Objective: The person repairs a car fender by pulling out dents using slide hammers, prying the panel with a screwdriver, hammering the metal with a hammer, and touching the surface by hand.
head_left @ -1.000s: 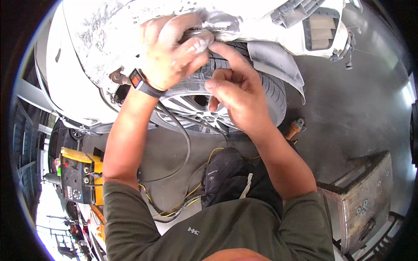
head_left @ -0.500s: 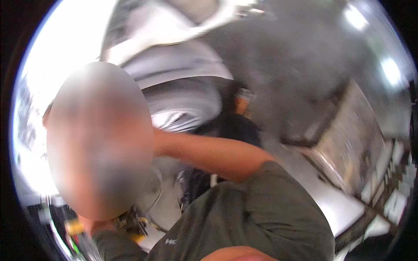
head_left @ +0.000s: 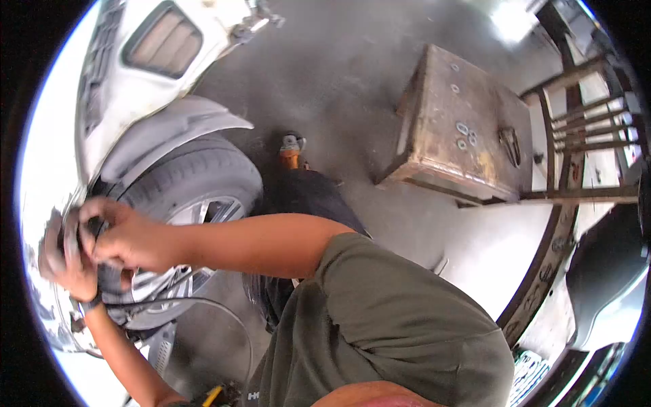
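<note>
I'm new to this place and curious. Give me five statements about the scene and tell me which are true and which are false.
1. There is a dark band on the person's left wrist. True.
2. An orange tool is on the floor. True.
3. Both hands are on the brown stand. False: the left hand and the right hand are close together at the white car.
4. The tyre is lying on a shelf. False: it is at the car, beneath a grey curved panel.
5. The right sleeve is bright red. False: it is dark green.
</note>
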